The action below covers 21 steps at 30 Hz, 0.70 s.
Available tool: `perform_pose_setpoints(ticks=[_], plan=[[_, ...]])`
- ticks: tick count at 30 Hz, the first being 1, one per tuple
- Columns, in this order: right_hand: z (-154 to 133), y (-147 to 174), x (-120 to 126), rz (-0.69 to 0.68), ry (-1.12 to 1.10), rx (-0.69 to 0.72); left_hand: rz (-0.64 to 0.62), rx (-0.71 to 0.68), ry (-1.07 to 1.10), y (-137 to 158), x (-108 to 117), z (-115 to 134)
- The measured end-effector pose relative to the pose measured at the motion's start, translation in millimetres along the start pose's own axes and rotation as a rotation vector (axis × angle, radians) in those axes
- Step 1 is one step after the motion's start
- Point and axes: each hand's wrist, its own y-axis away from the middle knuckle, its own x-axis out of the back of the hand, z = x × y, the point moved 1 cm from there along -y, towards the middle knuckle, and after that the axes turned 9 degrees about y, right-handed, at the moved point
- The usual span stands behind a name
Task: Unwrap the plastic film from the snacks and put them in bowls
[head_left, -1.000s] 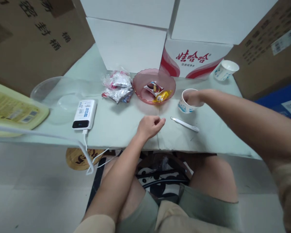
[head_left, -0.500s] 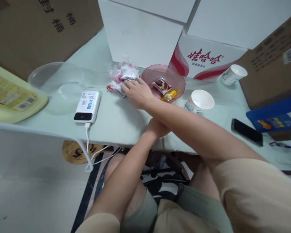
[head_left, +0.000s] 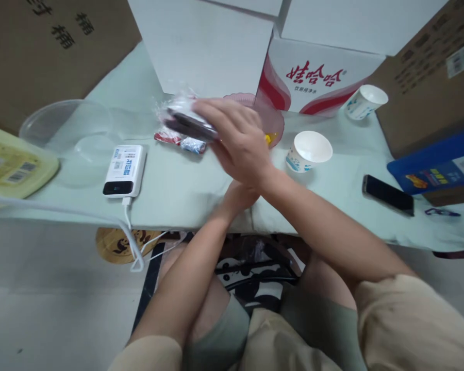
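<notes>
Pale table (head_left: pixel 174 193), pink bowl (head_left: pixel 272 116) holding yellow packet (head_left: pixel 268 139)

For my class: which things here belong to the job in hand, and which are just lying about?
Seem part of the work:
dark-sided packet held in the right hand
wrapped packets beneath it on the table
possibly the pink bowl and nearer paper cup, both close by

Seem just lying about:
power bank
phone
yellow bottle
blue package
</notes>
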Motion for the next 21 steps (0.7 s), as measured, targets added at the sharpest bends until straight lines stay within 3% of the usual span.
perform_pose_setpoints(ticks=[3,6,8,13,17,21], plan=[[28,73,8,0.137,-0.048,-0.129,-0.044,0.118,0.085,2,-1,0],[45,140,-11,0.200,-0.071,-0.193,-0.147,0.307,0.423,9,-6,-2],[45,163,-27,0.175,-0.076,-0.201,-0.168,0.365,0.641,15,-11,-3],[41,159,-35,0.007,-0.142,-0.289,-0.119,0.302,0.621,12,-17,-4],[56,163,-11,-0.060,-0.214,-0.285,-0.024,0.287,0.458,1,-14,-6],[92,190,8,-0.151,-0.153,-0.492,0.044,0.175,0.276,-6,-8,-7]])
